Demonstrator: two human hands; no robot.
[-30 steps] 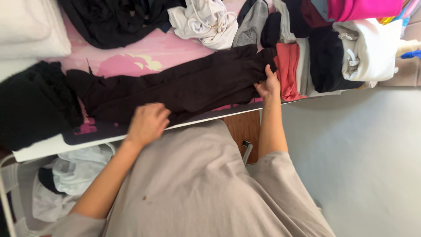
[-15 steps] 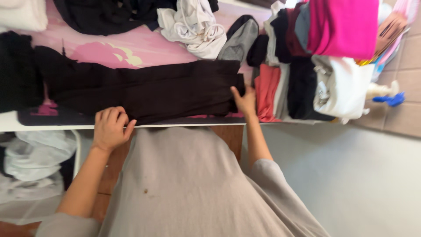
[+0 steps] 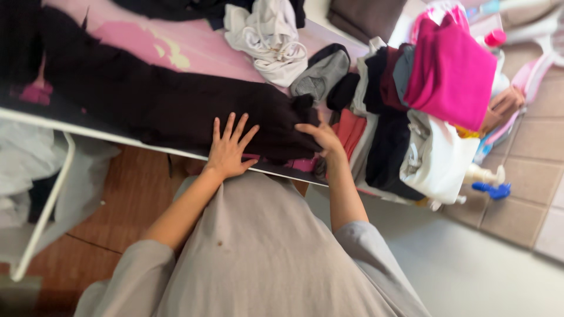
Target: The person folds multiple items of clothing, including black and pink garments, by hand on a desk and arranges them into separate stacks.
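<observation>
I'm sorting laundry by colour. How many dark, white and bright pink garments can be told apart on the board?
Long dark brown garment under left hand and right hand: 1
Crumpled white garment: 1
Bright pink folded garment: 1
Total: 3

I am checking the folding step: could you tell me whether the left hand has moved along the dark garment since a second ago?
Yes. The left hand moved along the dark garment toward the right hand and now lies flat, fingers spread.

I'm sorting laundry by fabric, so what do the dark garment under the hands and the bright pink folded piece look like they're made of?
The dark garment looks like a soft, matte knit, perhaps cotton or a blend: it drapes limply with no sheen. The pink folded piece seems a smooth, slightly thicker fabric holding crisp folds; the exact fibre can't be told.
</observation>
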